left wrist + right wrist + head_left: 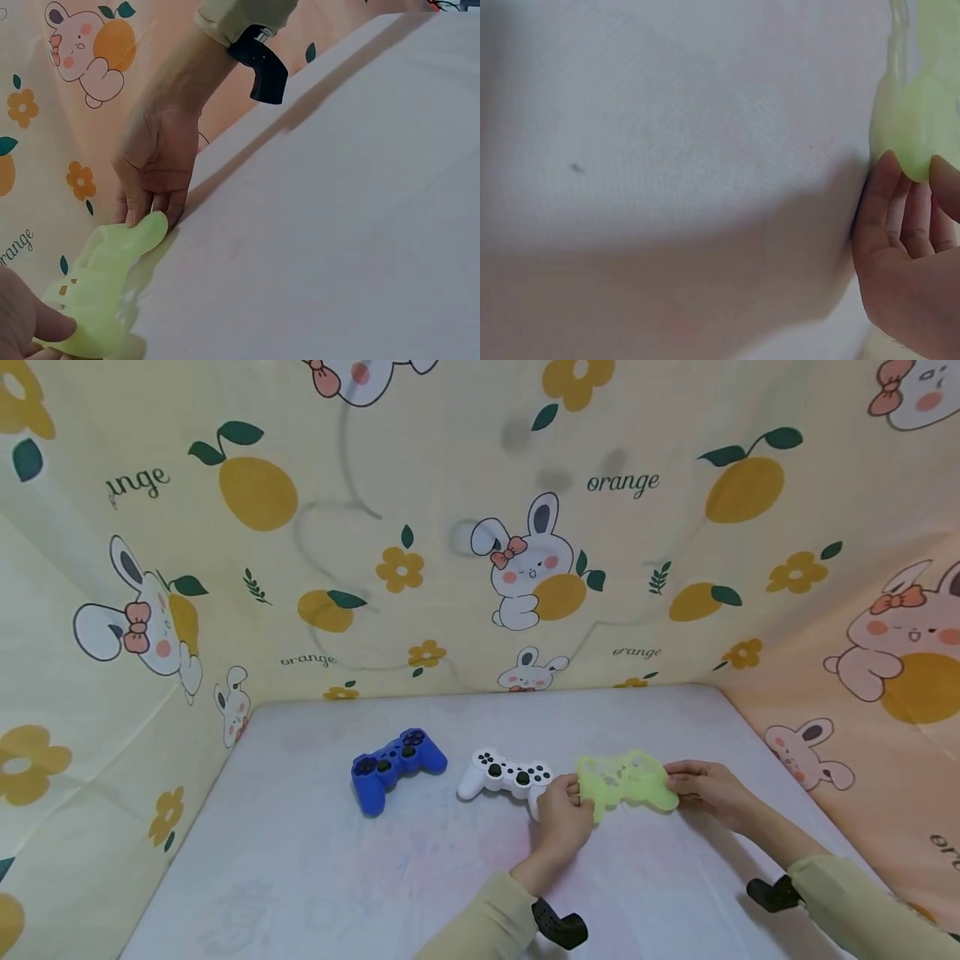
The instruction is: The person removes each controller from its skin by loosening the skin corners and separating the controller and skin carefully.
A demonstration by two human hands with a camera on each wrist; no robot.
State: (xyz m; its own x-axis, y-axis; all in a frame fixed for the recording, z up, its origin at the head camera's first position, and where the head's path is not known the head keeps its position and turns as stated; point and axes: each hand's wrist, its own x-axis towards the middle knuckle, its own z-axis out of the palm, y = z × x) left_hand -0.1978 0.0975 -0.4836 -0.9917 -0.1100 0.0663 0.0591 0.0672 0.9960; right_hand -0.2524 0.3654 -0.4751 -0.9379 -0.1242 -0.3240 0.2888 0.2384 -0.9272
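Note:
A yellow-green, floppy silicone controller cover (626, 781) with cut-out holes is held between my two hands, just above or on the table. My left hand (564, 820) pinches its left grip end, thumb on top in the left wrist view. At the other end my right hand (712, 793) grips the right handle part between thumb and fingers, as the right wrist view also shows on the cover (915, 135). Beside my left hand lies a white game controller (506, 774), its right grip partly hidden by that hand. Farther left sits a blue game controller (397, 768), tilted.
The things lie on a white-covered table (315, 877). Patterned cloth walls (450, 552) with rabbits and oranges rise behind it and at both sides. Black wrist mounts (558, 925) stick out from both sleeves.

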